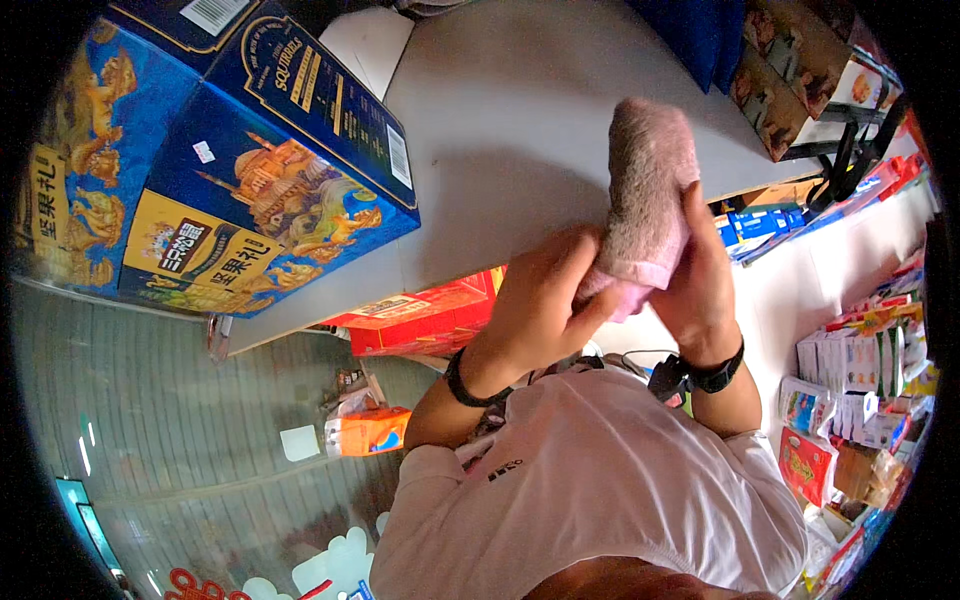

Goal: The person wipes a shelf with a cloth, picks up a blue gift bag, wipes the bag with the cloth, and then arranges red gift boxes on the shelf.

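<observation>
A folded pink cloth (pixel 649 184), greyish with dirt on the side facing up, is held between both hands above a grey shelf board (pixel 487 112). My left hand (pixel 551 296) grips its lower end, the fingers partly hidden behind the cloth. My right hand (pixel 697 277) presses along its right edge, thumb pointing up the side. To the left of the hands, a large blue Three Squirrels nut gift box (pixel 262 172) stands on the board near its front edge.
Red boxes (pixel 427 315) sit below the board's front edge. At the far right are carton gift packs with black handles (pixel 802 82). Blue boxes (pixel 757 225) lie lower down, and stacked packaged goods (pixel 847 367) line the right side. A glass pane (pixel 187 420) runs along the left.
</observation>
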`<state>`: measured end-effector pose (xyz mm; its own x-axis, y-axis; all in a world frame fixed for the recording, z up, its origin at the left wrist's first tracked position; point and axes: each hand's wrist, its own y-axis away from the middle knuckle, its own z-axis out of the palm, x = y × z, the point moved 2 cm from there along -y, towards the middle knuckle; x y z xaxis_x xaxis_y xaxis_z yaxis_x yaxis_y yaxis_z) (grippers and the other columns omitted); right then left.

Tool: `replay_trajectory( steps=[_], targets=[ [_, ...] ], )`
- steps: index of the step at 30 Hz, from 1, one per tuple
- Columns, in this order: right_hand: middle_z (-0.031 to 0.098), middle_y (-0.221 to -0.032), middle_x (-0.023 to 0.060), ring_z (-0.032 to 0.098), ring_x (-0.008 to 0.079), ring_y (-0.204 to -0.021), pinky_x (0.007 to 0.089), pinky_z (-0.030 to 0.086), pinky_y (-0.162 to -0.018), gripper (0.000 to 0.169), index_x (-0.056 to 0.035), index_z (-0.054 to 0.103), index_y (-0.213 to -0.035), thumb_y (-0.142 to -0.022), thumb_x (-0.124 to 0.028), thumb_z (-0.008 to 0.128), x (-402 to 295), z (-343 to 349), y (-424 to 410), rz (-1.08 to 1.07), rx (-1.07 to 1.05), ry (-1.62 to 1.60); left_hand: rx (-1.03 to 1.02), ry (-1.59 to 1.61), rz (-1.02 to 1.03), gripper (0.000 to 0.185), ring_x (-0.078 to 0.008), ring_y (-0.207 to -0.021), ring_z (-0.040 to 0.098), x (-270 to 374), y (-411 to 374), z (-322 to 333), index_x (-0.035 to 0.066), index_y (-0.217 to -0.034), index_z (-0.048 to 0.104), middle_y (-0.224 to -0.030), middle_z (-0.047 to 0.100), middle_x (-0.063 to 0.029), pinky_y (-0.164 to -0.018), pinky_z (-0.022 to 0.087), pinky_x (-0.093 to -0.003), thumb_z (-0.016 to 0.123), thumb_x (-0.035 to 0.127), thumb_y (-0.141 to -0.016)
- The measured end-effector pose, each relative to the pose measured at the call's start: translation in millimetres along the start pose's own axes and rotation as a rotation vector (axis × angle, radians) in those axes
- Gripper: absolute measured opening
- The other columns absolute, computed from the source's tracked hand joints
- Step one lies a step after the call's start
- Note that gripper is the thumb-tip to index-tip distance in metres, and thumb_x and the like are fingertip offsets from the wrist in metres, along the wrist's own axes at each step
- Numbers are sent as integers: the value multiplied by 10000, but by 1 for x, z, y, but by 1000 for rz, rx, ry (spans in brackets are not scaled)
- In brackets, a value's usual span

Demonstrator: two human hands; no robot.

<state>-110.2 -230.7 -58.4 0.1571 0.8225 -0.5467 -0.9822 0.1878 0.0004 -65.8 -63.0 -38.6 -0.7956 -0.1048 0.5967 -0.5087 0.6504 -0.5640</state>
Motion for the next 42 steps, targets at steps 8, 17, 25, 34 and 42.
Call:
replay_trajectory(
  steps=[8,17,25,34,42],
  targets=[
    [684,-1320,110,653,190,-1172,299,492,-1000,385,-31,584,-1412,-1041,-128,614,-112,-65,-2,-887,348,1479,112,-367,54,289,-280,-985,678,-14,76,-63,56,-1122,730,-960,710,-94,-829,553,-407,698,31,-836],
    [675,-1283,97,628,324,-1192,427,565,-927,494,-224,601,-1414,-932,-117,583,-84,-40,-26,-816,399,2609,399,-638,-172,170,-340,-1065,665,-24,114,-106,24,-1056,724,-1040,721,-113,-945,506,-443,612,32,-929],
    [627,-1058,137,664,315,-932,397,594,-735,267,-71,671,-1098,-839,-107,616,43,35,-32,-727,-130,2434,501,-786,-229,256,-316,-1176,615,-65,132,-91,28,-1120,718,-1240,700,-88,-1057,380,-454,527,145,-997],
    [703,-1051,98,703,324,-852,430,581,-723,248,-120,697,-1171,-954,-215,621,14,21,-23,-658,-120,2270,515,-850,-179,329,-325,-1172,640,-73,132,-86,11,-1166,738,-1224,728,-97,-1063,388,-456,479,147,-1015],
    [627,-1393,141,625,322,-1224,372,521,-1023,555,-100,583,-1407,-861,3,590,-130,-75,-32,-625,-63,2895,391,-908,-89,325,-249,-1285,582,-91,150,-97,75,-1271,711,-1361,671,-30,-1092,365,-449,556,169,-1001]
  ],
)
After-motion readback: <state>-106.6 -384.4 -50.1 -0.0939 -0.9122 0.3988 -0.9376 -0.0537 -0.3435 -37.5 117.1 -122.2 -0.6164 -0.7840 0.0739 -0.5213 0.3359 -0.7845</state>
